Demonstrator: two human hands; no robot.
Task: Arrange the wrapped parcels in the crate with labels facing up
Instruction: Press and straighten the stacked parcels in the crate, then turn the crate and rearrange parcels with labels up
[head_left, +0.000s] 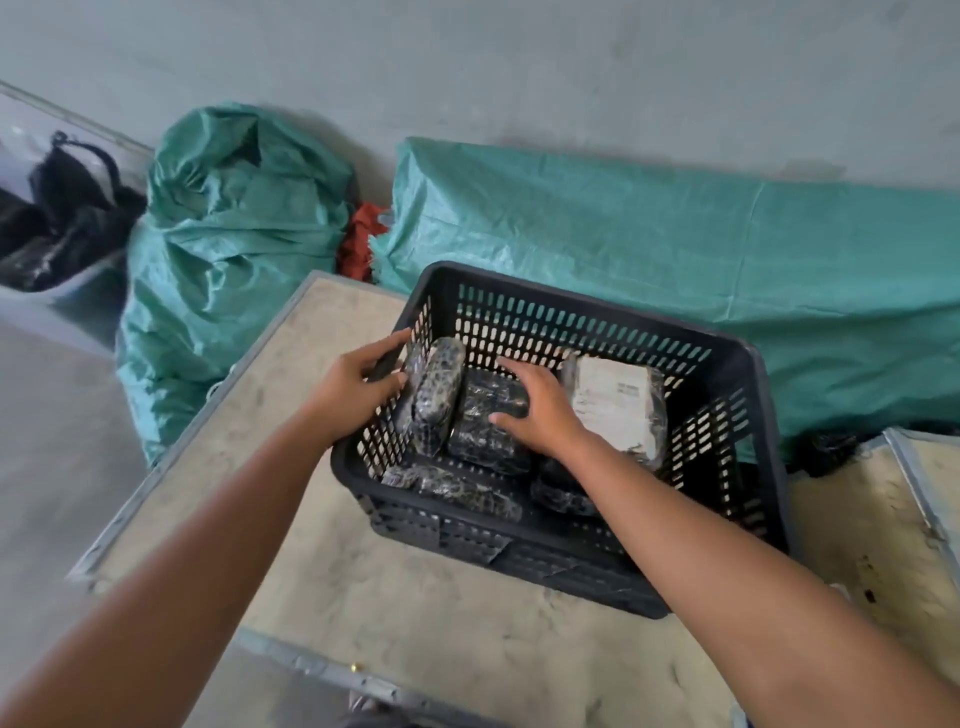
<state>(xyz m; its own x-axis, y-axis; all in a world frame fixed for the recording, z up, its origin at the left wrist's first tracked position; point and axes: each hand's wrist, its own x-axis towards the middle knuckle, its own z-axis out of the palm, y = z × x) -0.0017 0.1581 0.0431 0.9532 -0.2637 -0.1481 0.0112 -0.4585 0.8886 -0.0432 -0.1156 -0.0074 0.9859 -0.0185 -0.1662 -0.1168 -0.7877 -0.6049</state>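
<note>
A black slotted crate stands on a worn, metal-edged table, near its far edge. Inside lie several parcels wrapped in dark shiny film. The labelled parcel rests against the crate's far right part with its white label up. A spotted parcel stands tilted on its side against the crate's left wall. Between these two lies a dark parcel, with no label showing. Another spotted parcel lies along the near wall, and one more dark parcel sits partly hidden under the right forearm.

The left hand is at the crate's left rim, fingers curled over the wall and touching the tilted spotted parcel; its grip is loose, and I cannot tell whether it grasps the parcel or the rim. The right hand lies palm down on the dark parcel, fingers spread, its grip settling around the parcel's top.

Beyond the table sit green sacks against the wall.
</note>
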